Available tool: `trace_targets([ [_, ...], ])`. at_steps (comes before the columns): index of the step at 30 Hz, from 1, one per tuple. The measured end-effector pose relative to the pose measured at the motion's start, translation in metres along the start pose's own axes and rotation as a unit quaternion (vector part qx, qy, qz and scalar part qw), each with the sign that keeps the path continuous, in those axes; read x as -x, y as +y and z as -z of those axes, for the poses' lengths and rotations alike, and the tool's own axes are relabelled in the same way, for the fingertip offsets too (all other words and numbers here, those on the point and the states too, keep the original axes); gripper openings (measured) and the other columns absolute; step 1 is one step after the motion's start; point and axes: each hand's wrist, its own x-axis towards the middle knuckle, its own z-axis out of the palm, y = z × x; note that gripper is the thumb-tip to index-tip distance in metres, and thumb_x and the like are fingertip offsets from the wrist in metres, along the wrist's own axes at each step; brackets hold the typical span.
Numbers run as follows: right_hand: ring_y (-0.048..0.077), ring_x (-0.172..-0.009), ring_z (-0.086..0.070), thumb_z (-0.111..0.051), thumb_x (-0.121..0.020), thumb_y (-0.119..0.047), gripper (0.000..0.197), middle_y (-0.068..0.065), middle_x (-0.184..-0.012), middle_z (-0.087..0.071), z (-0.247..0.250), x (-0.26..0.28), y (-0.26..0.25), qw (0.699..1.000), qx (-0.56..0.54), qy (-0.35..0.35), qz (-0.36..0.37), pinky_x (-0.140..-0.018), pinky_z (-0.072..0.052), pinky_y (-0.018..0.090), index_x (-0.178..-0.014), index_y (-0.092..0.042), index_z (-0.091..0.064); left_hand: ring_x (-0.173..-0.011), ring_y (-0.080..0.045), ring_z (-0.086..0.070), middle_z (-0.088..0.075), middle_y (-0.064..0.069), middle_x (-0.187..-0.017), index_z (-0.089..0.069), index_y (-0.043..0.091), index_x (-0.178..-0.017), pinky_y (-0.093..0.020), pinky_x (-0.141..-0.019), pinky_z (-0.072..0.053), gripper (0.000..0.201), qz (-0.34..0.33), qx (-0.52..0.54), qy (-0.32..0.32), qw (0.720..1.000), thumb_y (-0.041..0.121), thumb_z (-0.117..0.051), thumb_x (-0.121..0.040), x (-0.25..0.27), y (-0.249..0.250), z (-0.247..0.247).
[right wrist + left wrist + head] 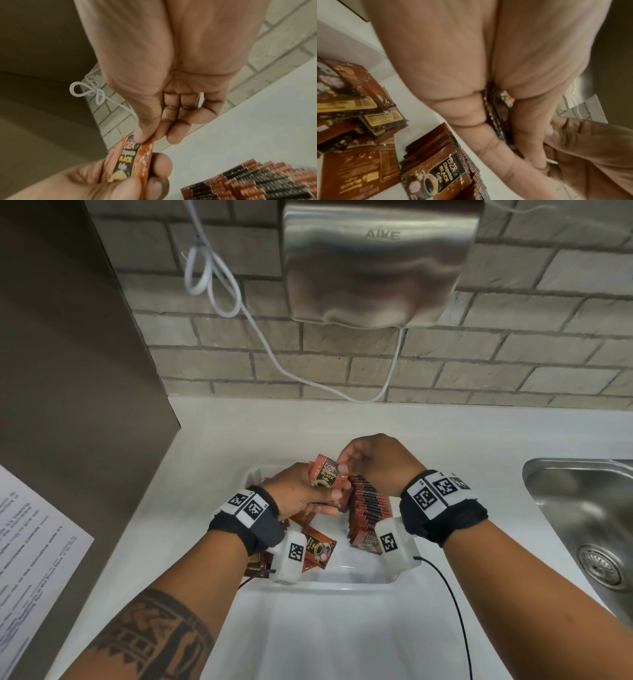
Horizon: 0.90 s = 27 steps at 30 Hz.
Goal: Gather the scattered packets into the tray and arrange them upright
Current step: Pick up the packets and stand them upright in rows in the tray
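**Several packets in one fist, a single corner pinched: the slip risk over the tray**

Several loose packets [317,549] lay flat at the left of the tray [342,587], a few hanging over its left rim. Above them the left hand [301,494] was curled around a small held stack [323,475], which stood between thumb and fingers [496,146] with its serrated edges showing in the cleft of the palm. To the right of that stack, the right hand [370,463] pinched the top corner of the front packet [126,155], thumb on the printed face, forefinger behind, the other fingers folded into the palm.

The likely failure was the thin foil sliding: a pull on that one corner could fan the stack or drag a neighbour out, dropping it flat into the tray. Further right, the upright row [370,505] leaned against the tray's right side with nothing bracing its near end; a careless insertion there could topple it
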Motion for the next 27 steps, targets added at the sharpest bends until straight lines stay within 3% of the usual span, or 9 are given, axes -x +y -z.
trace_targets([
  [3, -0.006, -0.076, -0.057, -0.066, -0.093, -0.020, 0.009, -0.017, -0.081, -0.066, 0.002, -0.004, 0.002, 0.998, 0.033, 0.050, -0.001, -0.063, -0.037, 0.009, -0.089, -0.024, -0.072, -0.093, -0.022, -0.071, -0.073, -0.009, -0.103, -0.067, 0.005, -0.114, -0.034, -0.083, -0.061, 0.023, 0.060, -0.109, 0.025, 0.992, 0.007, -0.070, -0.092, 0.000, 0.001, 0.009],
  [6, -0.005, -0.074, -0.055, -0.062, -0.093, -0.016, 0.014, -0.019, -0.077, -0.066, 0.003, -0.005, 0.007, 0.997, 0.051, 0.052, -0.012, -0.059, -0.036, 0.008, -0.086, -0.021, -0.074, -0.079, -0.022, -0.073, -0.072, -0.018, -0.096, -0.069, 0.003, -0.109, -0.037, -0.089, -0.060, 0.024, 0.169, -0.280, 0.049, 0.944, 0.020, -0.072, -0.092, 0.002, 0.001, 0.018],
  [9, 0.000, -0.076, -0.058, -0.064, -0.088, -0.018, 0.016, -0.019, -0.077, -0.063, -0.004, -0.009, 0.011, 0.993, 0.103, 0.043, -0.033, -0.062, -0.040, 0.011, -0.079, -0.026, -0.074, -0.068, -0.022, -0.069, -0.071, -0.015, -0.087, -0.069, 0.003, -0.107, -0.035, -0.082, -0.060, 0.027, 0.215, -0.333, 0.056, 0.916, 0.024, -0.074, -0.090, -0.002, -0.004, 0.022],
  [12, 0.014, -0.089, -0.061, -0.064, -0.084, -0.021, 0.019, -0.012, -0.087, -0.064, -0.017, -0.017, 0.015, 0.982, 0.177, 0.015, -0.072, -0.083, -0.052, 0.032, -0.075, -0.032, -0.076, -0.061, -0.020, -0.066, -0.072, -0.013, -0.081, -0.071, 0.007, -0.104, -0.034, -0.073, -0.061, 0.028, 0.228, -0.366, 0.022, 0.902, 0.031, -0.073, -0.089, -0.007, -0.006, 0.016],
  [14, 0.019, -0.098, -0.058, -0.060, -0.086, -0.026, 0.018, -0.004, -0.099, -0.062, -0.027, -0.022, 0.015, 0.963, 0.253, -0.010, -0.089, -0.089, -0.053, 0.038, -0.089, -0.029, -0.078, -0.051, -0.017, -0.060, -0.066, -0.010, -0.072, -0.070, 0.011, -0.105, -0.026, -0.055, -0.057, 0.021, 0.229, -0.370, 0.001, 0.900, 0.027, -0.069, -0.093, -0.010, -0.007, 0.008],
  [16, 0.022, -0.104, -0.055, -0.056, -0.087, -0.031, 0.024, 0.001, -0.108, -0.059, -0.036, -0.029, 0.017, 0.950, 0.295, -0.024, -0.099, -0.090, -0.053, 0.041, -0.100, -0.023, -0.075, -0.048, -0.015, -0.057, -0.062, -0.006, -0.070, -0.065, 0.012, -0.122, -0.023, -0.048, -0.051, 0.030, 0.231, -0.392, -0.016, 0.890, 0.025, -0.067, -0.094, -0.017, -0.009, 0.001],
  [21, 0.022, -0.106, -0.049, -0.057, -0.086, -0.030, 0.026, 0.001, -0.110, -0.056, -0.048, -0.038, 0.026, 0.943, 0.306, -0.035, -0.125, -0.087, -0.048, 0.037, -0.104, -0.019, -0.072, -0.052, -0.016, -0.052, -0.057, -0.004, -0.069, -0.062, 0.003, -0.129, -0.025, -0.054, -0.048, 0.040, 0.243, -0.444, -0.052, 0.861, 0.028, -0.063, -0.097, -0.031, -0.013, -0.009],
  [23, 0.022, -0.105, -0.048, -0.057, -0.087, -0.031, 0.026, 0.002, -0.110, -0.054, -0.050, -0.039, 0.029, 0.940, 0.318, -0.035, -0.119, -0.081, -0.042, 0.034, -0.104, -0.018, -0.071, -0.054, -0.016, -0.050, -0.056, -0.004, -0.070, -0.061, 0.008, -0.130, -0.025, -0.055, -0.047, 0.038, 0.244, -0.451, -0.067, 0.856, 0.027, -0.062, -0.097, -0.034, -0.012, -0.011],
  [27, 0.022, -0.104, -0.052, -0.059, -0.085, -0.029, 0.022, 0.000, -0.108, -0.057, -0.050, -0.042, 0.033, 0.947, 0.305, -0.027, -0.103, -0.084, -0.044, 0.036, -0.099, -0.020, -0.073, -0.054, -0.016, -0.048, -0.054, -0.005, -0.068, -0.064, 0.005, -0.109, -0.025, -0.055, -0.045, 0.024, 0.243, -0.455, -0.069, 0.854, 0.026, -0.061, -0.098, -0.038, -0.010, -0.014],
])
